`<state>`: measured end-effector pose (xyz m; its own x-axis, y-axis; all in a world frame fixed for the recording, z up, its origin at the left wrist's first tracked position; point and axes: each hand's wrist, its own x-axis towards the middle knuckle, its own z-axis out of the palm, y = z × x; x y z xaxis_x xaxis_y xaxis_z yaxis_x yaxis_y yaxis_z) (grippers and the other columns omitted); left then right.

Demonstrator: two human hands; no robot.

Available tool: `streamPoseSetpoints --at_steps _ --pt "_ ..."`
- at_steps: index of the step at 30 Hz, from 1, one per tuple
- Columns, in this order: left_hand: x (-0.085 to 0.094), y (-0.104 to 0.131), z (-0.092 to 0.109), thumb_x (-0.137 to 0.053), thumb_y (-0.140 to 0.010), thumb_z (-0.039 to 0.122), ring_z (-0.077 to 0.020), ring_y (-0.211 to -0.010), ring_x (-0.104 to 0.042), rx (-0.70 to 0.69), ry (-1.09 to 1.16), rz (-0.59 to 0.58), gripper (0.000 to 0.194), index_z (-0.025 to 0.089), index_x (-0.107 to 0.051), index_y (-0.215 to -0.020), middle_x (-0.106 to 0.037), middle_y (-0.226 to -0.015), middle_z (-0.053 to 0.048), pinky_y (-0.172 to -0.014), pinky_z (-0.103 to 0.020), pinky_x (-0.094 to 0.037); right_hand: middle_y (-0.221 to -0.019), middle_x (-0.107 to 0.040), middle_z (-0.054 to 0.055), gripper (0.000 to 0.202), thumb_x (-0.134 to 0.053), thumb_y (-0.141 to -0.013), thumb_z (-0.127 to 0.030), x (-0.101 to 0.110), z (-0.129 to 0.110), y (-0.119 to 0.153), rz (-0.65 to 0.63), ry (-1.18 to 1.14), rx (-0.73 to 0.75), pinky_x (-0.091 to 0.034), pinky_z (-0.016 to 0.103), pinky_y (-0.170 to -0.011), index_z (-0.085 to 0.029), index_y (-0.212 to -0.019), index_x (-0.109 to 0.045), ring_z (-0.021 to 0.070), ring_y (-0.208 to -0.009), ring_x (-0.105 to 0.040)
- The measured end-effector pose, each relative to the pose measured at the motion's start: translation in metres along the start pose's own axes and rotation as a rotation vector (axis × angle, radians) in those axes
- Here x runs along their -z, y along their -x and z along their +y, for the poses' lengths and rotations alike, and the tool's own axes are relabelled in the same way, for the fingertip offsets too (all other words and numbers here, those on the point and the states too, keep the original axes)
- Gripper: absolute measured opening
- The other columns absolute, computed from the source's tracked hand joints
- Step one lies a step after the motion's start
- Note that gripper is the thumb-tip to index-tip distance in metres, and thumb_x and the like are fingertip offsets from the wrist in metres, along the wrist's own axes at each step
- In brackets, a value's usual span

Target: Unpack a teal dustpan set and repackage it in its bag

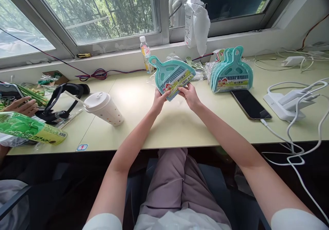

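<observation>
A teal dustpan and brush set (pixel 173 75) in a clear plastic wrapper, with a yellow printed label, is held up above the table, tilted. My left hand (pixel 161 100) grips its lower left edge. My right hand (pixel 189 94) pinches the lower right side near the label. Fingers of both hands are partly hidden behind the pack. To the right, several similar teal dustpan sets (pixel 232 70) stand in a wrapped row. Another wrapped set with a green handle (pixel 189 61) lies behind the held one.
A lidded paper cup (pixel 104 108), a drink bottle (pixel 146 54) and a black head strap (pixel 61 99) are on the left. A co-worker's hand (pixel 22 106) is beside a green bottle (pixel 31 129). To the right lie a phone (pixel 250 104) and a power strip (pixel 288 103) with white cables.
</observation>
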<state>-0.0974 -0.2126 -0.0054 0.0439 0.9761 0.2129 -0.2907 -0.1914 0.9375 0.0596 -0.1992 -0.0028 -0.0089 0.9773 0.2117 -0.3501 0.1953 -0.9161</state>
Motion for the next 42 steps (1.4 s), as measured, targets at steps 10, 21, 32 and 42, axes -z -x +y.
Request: streamPoseSetpoints --at_steps 10,21,32,42 --pt "-0.002 0.003 0.003 -0.077 -0.072 0.027 -0.0258 -0.108 -0.066 0.075 -0.017 0.026 0.056 0.024 -0.045 -0.118 -0.066 -0.122 -0.007 -0.082 -0.036 -0.058 -0.108 -0.074 0.003 0.032 -0.072 -0.076 -0.027 0.001 0.002 -0.001 0.026 0.020 -0.065 -0.060 0.044 -0.103 -0.025 -0.103 -0.056 0.0218 -0.111 -0.071" --pt "-0.002 0.002 0.006 -0.074 -0.072 0.022 -0.0291 -0.108 -0.067 0.089 -0.012 0.019 0.061 0.025 -0.042 -0.123 -0.064 -0.126 -0.008 -0.082 -0.042 -0.061 -0.098 -0.076 0.001 0.015 -0.064 -0.084 -0.018 -0.001 -0.002 -0.001 0.071 -0.024 -0.100 -0.062 0.044 -0.102 -0.023 -0.096 -0.058 0.0196 -0.100 -0.075" --pt "0.007 0.001 0.008 -0.074 -0.075 0.025 -0.0275 -0.086 -0.076 0.217 0.008 -0.099 0.073 0.032 -0.033 -0.135 -0.063 -0.130 -0.007 -0.080 -0.043 -0.061 -0.081 -0.076 0.005 0.009 -0.064 -0.092 -0.019 0.014 -0.004 -0.012 0.165 0.036 -0.166 -0.061 0.046 -0.101 -0.018 -0.082 -0.065 0.0191 -0.081 -0.077" --pt "0.034 -0.020 0.013 -0.065 -0.071 0.010 -0.0179 -0.076 -0.071 0.274 0.140 0.152 0.065 0.021 -0.045 -0.132 -0.070 -0.106 -0.005 -0.070 -0.032 -0.063 -0.114 -0.075 0.012 0.021 -0.052 -0.095 -0.021 0.051 -0.018 -0.027 0.220 0.651 0.279 -0.054 0.055 -0.105 -0.022 -0.104 -0.071 0.0271 -0.105 -0.074"
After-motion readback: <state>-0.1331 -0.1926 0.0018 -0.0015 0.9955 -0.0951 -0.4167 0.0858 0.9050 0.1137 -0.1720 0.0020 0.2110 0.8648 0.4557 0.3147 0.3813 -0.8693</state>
